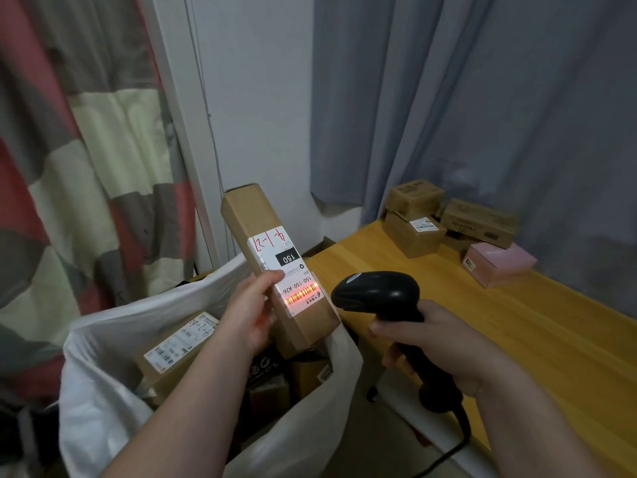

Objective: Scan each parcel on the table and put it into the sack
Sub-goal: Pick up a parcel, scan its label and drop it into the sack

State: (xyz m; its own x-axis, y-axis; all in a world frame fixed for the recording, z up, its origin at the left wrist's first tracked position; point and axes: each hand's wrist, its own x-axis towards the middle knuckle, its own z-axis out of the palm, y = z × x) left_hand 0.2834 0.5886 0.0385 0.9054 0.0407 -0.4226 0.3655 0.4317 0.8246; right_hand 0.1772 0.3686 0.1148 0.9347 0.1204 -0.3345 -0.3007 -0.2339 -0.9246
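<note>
1. Curtained corner; wooden table [517,339] bears perhaps five waiting parcels [417,232], rear ones indistinct.
2. White sack [103,391] stands open beside it, part-filled.
3. Left hand [251,315] grips the long parcel [255,219] above the sack, label [275,257] facing the scanner [379,289]; we judge a direct drop intended.
4. Right hand [444,343] clasps the scanner handle; barcode [302,294] lit red.

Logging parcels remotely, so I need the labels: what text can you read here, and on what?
"150": black patch, label on the held box.
"150-150-A26-": by its barcode, rest hidden.
"4-1-27": red handwriting, same label.
"4-2-6", roughly: labelled box in the sack.
Too blurred: brown boxes on the table, pink box.
</note>
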